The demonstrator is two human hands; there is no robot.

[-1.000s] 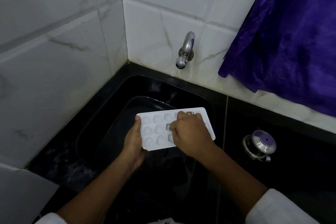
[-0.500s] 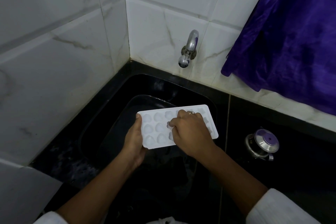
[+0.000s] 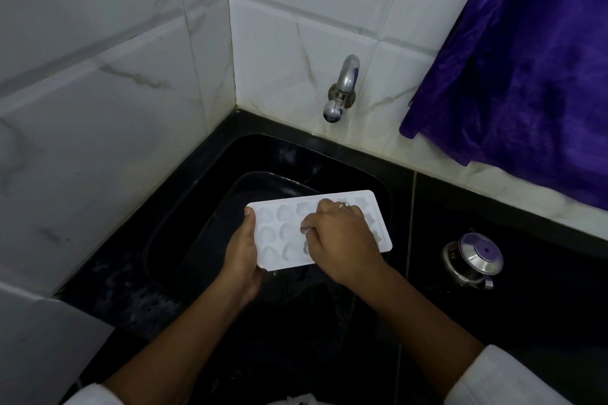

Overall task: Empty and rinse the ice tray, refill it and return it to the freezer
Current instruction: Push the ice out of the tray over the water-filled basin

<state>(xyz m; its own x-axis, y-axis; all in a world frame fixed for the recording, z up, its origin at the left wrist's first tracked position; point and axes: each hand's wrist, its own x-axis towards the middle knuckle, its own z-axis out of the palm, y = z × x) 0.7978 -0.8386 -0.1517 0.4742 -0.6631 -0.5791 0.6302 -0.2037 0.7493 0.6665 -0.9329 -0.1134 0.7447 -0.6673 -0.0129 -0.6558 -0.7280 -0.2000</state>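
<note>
I hold a white ice tray (image 3: 378, 227) with heart-shaped cells level over the black sink (image 3: 355, 171). My left hand (image 3: 241, 253) grips its left end, thumb on the top rim and fingers underneath. My right hand (image 3: 342, 237) lies on top of the tray's middle with fingers curled, the index fingertip dug into a middle cell. Nothing shows between its fingers, and it hides the cells beneath it. A drop hangs from the tray's near left corner. The steel tap (image 3: 342, 89) on the tiled wall above shows no stream.
A dark tub (image 3: 204, 223) sits inside the sink under the tray. A steel pot with a lid (image 3: 473, 260) stands on the black counter to the right. Purple cloth (image 3: 526, 76) hangs at the upper right. White tiled walls close the left and back.
The tray and both hands keep almost the same place. My right fingertips have shifted slightly left across the middle cells.
</note>
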